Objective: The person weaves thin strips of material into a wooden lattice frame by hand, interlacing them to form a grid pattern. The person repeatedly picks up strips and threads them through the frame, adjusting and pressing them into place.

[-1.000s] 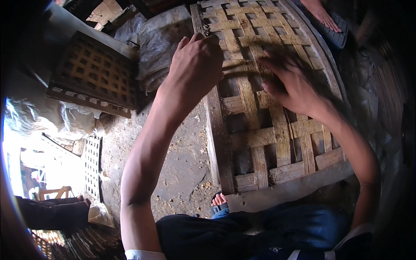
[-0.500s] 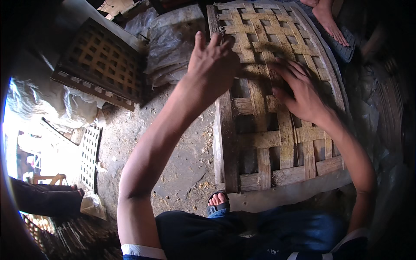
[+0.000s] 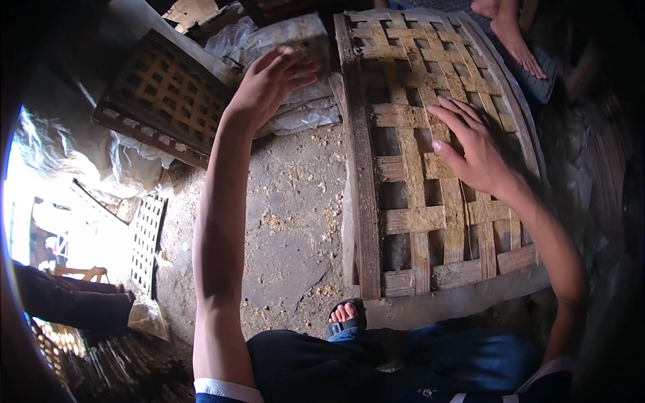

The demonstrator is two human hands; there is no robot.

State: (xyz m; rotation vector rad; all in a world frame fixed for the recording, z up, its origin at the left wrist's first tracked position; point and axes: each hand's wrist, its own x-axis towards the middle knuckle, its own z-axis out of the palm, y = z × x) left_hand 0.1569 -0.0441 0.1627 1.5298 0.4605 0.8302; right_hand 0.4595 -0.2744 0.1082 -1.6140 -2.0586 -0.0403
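rough workshop, crumb-strewn floor [image 3: 289, 228], woven slatted frames [image 3: 413, 168], plastic sheeting [image 3: 87, 158]

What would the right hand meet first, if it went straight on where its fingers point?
Probably the strips of the woven lattice panel, since the right hand points up and left across it. Whether it skims above or already touches them is unclear.

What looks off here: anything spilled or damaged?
Pale crumbs litter the floor left of the woven lattice, possibly spillage. A thin strand on the lattice, nearer the wearer than the right hand, looks loose beside the flat strips. No clear breakage.
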